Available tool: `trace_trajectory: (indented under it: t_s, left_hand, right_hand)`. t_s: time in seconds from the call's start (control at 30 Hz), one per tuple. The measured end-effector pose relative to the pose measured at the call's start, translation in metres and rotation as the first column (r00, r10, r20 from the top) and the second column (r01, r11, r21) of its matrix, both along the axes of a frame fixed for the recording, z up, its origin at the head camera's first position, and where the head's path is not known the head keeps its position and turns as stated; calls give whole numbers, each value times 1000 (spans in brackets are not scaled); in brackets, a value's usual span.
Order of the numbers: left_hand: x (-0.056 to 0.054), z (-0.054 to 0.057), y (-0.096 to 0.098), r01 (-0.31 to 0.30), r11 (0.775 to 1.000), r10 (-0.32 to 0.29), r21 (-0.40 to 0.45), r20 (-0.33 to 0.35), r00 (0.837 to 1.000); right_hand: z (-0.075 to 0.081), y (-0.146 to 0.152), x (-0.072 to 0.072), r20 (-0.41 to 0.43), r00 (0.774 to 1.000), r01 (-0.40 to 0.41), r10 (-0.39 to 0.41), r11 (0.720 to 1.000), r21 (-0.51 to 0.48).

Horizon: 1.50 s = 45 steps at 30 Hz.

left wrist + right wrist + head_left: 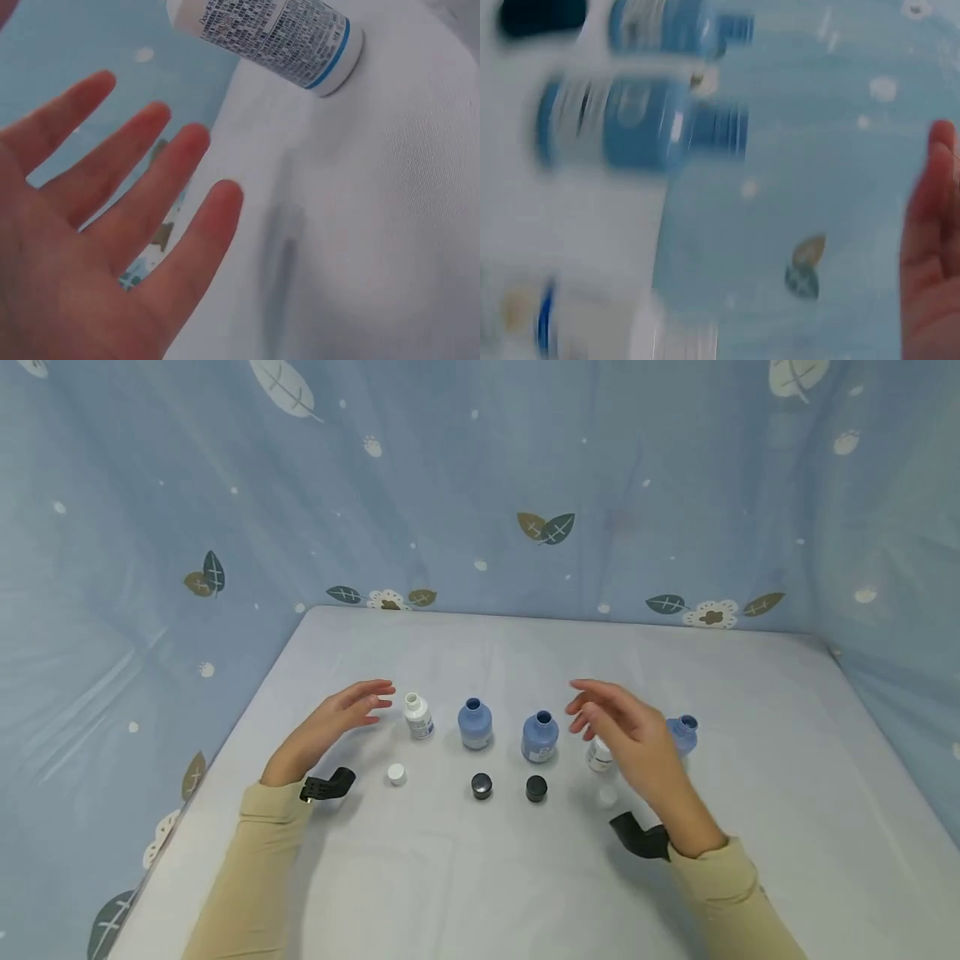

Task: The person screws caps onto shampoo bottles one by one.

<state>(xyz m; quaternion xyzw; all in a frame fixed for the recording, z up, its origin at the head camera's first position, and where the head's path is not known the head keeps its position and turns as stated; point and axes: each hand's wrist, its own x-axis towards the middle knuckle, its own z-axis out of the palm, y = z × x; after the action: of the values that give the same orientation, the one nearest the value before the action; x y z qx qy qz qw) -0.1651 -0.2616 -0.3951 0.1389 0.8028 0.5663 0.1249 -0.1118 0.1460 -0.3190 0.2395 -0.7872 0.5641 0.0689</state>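
My left hand (333,724) hovers with fingers extended just left of an uncapped white bottle (418,717), apart from it. The left wrist view shows the spread fingers (214,225) holding nothing, with the printed white bottle (281,37) above them. My right hand (633,739) hangs in the air, fingers loosely bent and nothing held. It partly hides another white bottle (598,755) and a blue bottle (683,737) on the right. Two uncapped blue bottles (475,725) stand upright between the hands. The right wrist view is blurred; a blue bottle (641,124) appears there.
A white cap (397,774) and two black caps (482,786) lie in front of the bottles. Near the right wrist is another white cap (607,796). The white tabletop (450,877) meets a patterned blue curtain (450,485) at the back and sides.
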Motion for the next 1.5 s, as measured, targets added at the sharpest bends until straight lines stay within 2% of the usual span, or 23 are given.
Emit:
trace_trajectory:
  t_s: [0.1, 0.17, 0.23, 0.3, 0.37, 0.4, 0.47, 0.6, 0.67, 0.8, 0.9, 0.97, 1.03, 1.13, 1.23, 1.37, 1.5]
  left_hand:
    - [5, -5, 3, 40, 995, -42, 89, 15, 999]
    - [5, -8, 6, 43, 991, -44, 126, 11, 999]
    - [4, -8, 10, 45, 985, -48, 165, 16, 999]
    - [0, -10, 11, 63, 975, -69, 214, 24, 997]
    - [-4, -11, 12, 88, 965, -102, 247, 43, 994]
    - [-6, -12, 12, 101, 962, -119, 255, 58, 991]
    - [-11, -14, 11, 126, 962, -152, 242, 91, 984]
    - [-24, -20, 11, 178, 961, -212, 213, 151, 966]
    - [-30, -22, 11, 197, 959, -234, 205, 174, 956]
    - [-40, -30, 11, 218, 960, -250, 174, 191, 949]
    - [-41, -36, 12, 235, 955, -268, 179, 185, 946]
    - [-40, -38, 13, 246, 948, -281, 203, 169, 945]
    - [-40, -40, 15, 252, 940, -292, 232, 156, 944]
    - [-41, -42, 20, 242, 931, -290, 274, 152, 945]
    - [-42, -45, 25, 218, 937, -267, 273, 156, 951]
    - [-40, -48, 29, 186, 950, -228, 251, 149, 962]
    - [-35, -42, 30, 159, 955, -201, 250, 150, 968]
  right_hand:
    - [-10, -30, -1, 114, 986, -128, 121, 990, 51]
    - [-20, -48, -6, 202, 959, -230, 201, 965, 128]
    - [-32, -66, -12, 293, 914, -346, 281, 917, 198]
    - [-41, -83, -16, 357, 865, -453, 352, 854, 256]
    - [-47, -99, -20, 398, 821, -531, 409, 802, 272]
    - [-50, -107, -21, 405, 810, -552, 424, 786, 279]
    - [-53, -122, -25, 413, 802, -564, 432, 775, 285]
    - [-57, -148, -35, 435, 810, -547, 393, 774, 319]
    - [-57, -158, -38, 452, 806, -549, 381, 767, 333]
    - [-62, -178, -43, 449, 803, -571, 393, 721, 391]
    - [-67, -190, -45, 398, 827, -558, 398, 674, 485]
    - [-70, -195, -44, 363, 850, -526, 383, 658, 539]
    - [-73, -198, -43, 331, 871, -491, 363, 659, 570]
    - [-79, -201, -43, 304, 888, -460, 346, 676, 576]
    - [-86, -203, -43, 274, 905, -425, 325, 684, 593]
    - [-94, -208, -42, 225, 930, -366, 291, 677, 639]
    - [-100, -212, -41, 170, 942, -327, 289, 677, 659]
